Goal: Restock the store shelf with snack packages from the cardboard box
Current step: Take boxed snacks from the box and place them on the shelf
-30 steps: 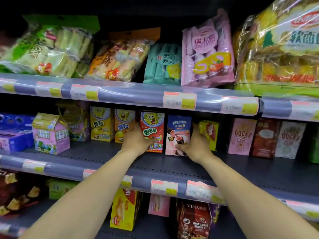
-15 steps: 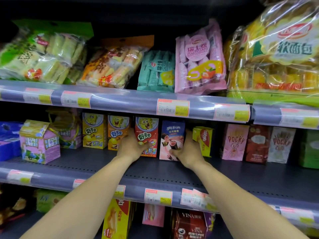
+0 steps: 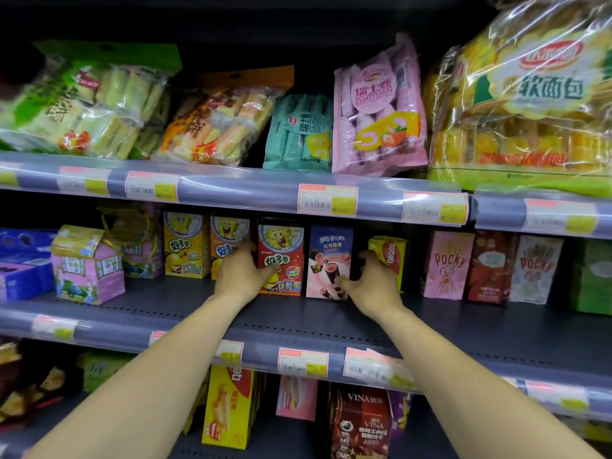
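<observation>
On the middle shelf (image 3: 298,314), the red snack box (image 3: 283,256) was gripped at its left edge by the left hand (image 3: 241,276), fingers (image 3: 247,250) curled round it. The pink snack box (image 3: 328,256) just beside it was clasped at its right edge by the right hand (image 3: 374,286).
</observation>
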